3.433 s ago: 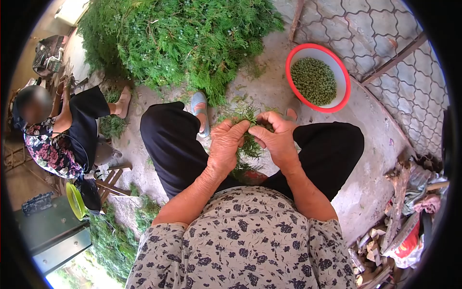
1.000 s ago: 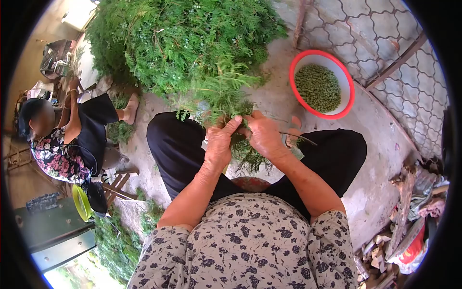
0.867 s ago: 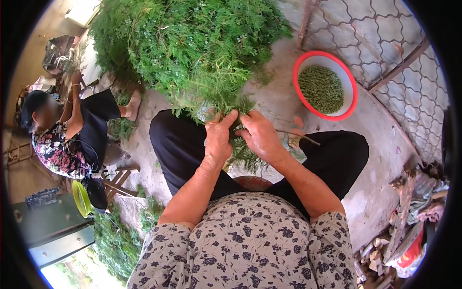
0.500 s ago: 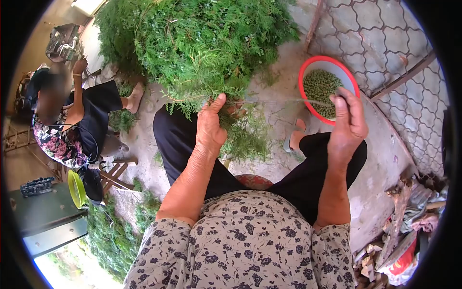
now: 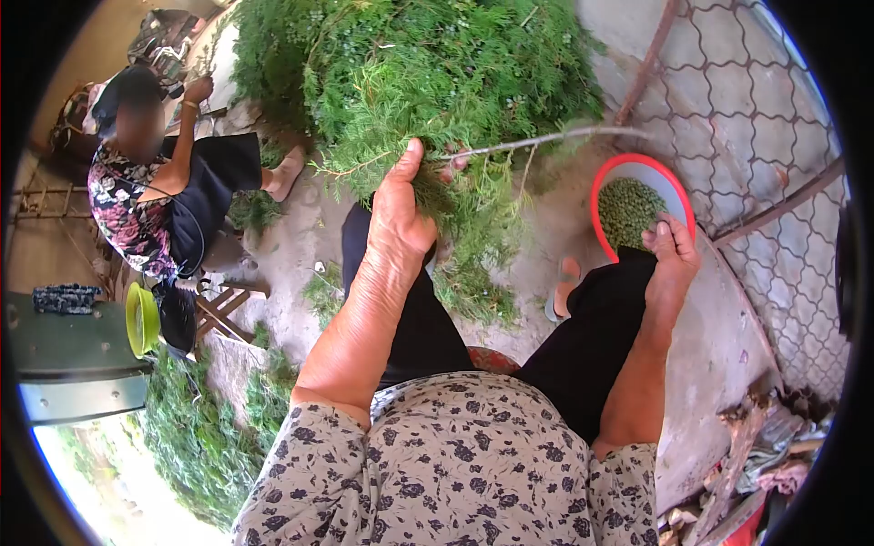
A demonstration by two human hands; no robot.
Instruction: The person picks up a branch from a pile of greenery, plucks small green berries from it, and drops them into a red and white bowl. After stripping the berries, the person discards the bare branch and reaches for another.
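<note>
Over at the lower right of the head view, beside some sticks of wood, there's a bit of red wrapping, cut off so that I can't make out any print on it. The pale shirt on the person sitting here carries only dark flowers.

The left hand is closed around a leafy green branch, thumb up along the near side and the fingers wrapped beneath, their tips peeking out past the leaves. A bare, pale stem sticks out to the right of that grip, above the floor and towards the metal grating. The right hand is well apart from the left, fingers partly curled, with the fingertips over the near edge of a white bowl with a red rim. I can't tell whether they pinch anything.

Small green berries lie in the bowl, out beyond the right knee. A big heap of greenery sits on the floor in front, just behind the held branch. Off to the left another person in a flowered top sits with one hand raised, near a yellow-green basin and a wooden stool.
</note>
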